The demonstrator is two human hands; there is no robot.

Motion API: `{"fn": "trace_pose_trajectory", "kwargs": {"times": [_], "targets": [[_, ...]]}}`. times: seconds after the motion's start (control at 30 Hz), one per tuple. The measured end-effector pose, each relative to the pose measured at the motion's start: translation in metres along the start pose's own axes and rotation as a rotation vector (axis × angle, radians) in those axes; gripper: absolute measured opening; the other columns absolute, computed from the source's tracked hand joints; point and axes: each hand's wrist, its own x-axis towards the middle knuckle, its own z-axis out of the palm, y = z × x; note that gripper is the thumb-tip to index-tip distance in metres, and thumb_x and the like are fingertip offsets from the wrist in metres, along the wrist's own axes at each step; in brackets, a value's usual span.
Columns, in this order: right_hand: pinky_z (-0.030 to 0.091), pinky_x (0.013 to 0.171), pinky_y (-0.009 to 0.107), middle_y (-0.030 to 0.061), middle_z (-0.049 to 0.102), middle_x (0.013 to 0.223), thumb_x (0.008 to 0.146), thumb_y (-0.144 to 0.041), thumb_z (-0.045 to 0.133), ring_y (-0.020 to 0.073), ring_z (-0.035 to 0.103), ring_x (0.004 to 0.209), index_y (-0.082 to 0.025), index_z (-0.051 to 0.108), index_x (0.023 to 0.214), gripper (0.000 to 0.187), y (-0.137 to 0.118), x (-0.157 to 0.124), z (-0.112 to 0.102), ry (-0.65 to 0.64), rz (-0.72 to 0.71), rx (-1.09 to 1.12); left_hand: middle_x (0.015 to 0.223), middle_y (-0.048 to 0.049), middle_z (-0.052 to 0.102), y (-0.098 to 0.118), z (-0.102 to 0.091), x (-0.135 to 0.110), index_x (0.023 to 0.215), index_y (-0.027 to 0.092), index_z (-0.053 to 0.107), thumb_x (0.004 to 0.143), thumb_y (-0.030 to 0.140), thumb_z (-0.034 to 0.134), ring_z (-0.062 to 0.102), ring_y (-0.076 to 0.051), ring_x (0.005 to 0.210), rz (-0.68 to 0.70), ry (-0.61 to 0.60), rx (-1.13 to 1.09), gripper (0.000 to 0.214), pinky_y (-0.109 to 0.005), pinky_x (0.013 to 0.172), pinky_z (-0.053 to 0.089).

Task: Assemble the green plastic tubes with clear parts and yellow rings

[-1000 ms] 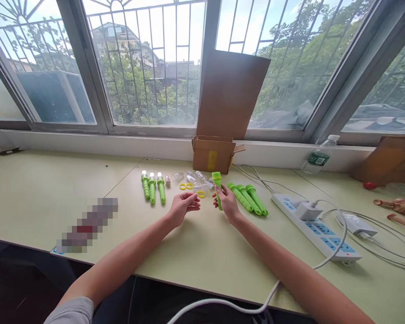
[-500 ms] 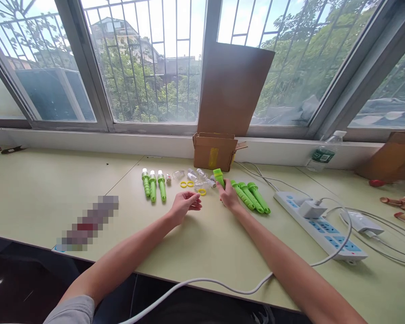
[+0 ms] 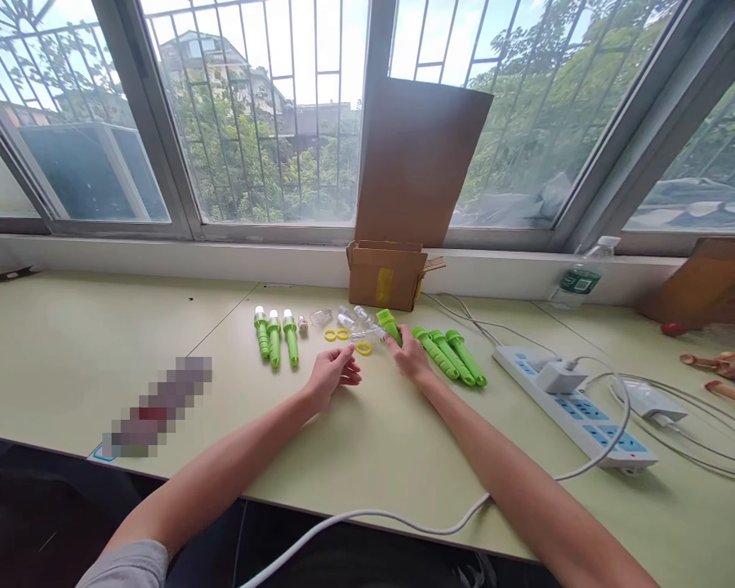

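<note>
My right hand (image 3: 409, 356) is wrapped round a green plastic handle (image 3: 388, 322), its wide ribbed end pointing up and left. Just left of it, my left hand (image 3: 332, 374) hovers over the table with loosely curled fingers apart and nothing visible in them. Beyond my left fingers lie a yellow ring (image 3: 363, 349) and two more yellow rings (image 3: 336, 334). Clear plastic tubes (image 3: 347, 318) are heaped behind these. Several similar green handles (image 3: 444, 357) rest right of my right hand. Three green sticks with clear, white-tipped ends (image 3: 274, 337) lie to the left, beside a small white-and-red part (image 3: 303, 325).
A cardboard box (image 3: 383, 278) stands at the back against the sill. On the right are a white power strip (image 3: 579, 408) with cables, a plastic bottle (image 3: 581, 279) and wooden figure parts (image 3: 726, 367). A white cable (image 3: 398, 527) crosses the table's front edge.
My right hand has tilted the green handle's wide end left and lowered it a little towards the clear tubes. My left thumb has lifted away from the fingers. The view has shifted slightly.
</note>
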Motion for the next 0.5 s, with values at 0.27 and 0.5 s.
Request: {"fn": "trace_pose_trajectory", "kwargs": {"times": [0.27, 0.5], "targets": [[0.035, 0.06, 0.028, 0.0067, 0.066, 0.077, 0.087, -0.045, 0.043, 0.0237, 0.06, 0.071, -0.021, 0.052, 0.099, 0.029, -0.0022, 0.0007, 0.0007, -0.01, -0.009, -0.091, 0.062, -0.0028, 0.061, -0.0006, 0.0004, 0.0014, 0.071, 0.014, 0.052, 0.07, 0.057, 0.065, 0.061, -0.013, 0.05, -0.006, 0.008, -0.008, 0.044, -0.028, 0.055, 0.052], [0.034, 0.059, 0.028, 0.0083, 0.067, 0.079, 0.089, -0.043, 0.043, 0.0242, 0.061, 0.072, -0.02, 0.052, 0.103, 0.028, -0.0033, 0.0002, -0.0001, -0.018, -0.008, -0.151, 0.061, -0.0035, 0.062, -0.0016, -0.0005, 0.0024, 0.071, 0.014, 0.053, 0.068, 0.057, 0.066, 0.061, -0.013, 0.05, -0.004, 0.001, -0.018, 0.045, -0.029, 0.055, 0.053]]}}
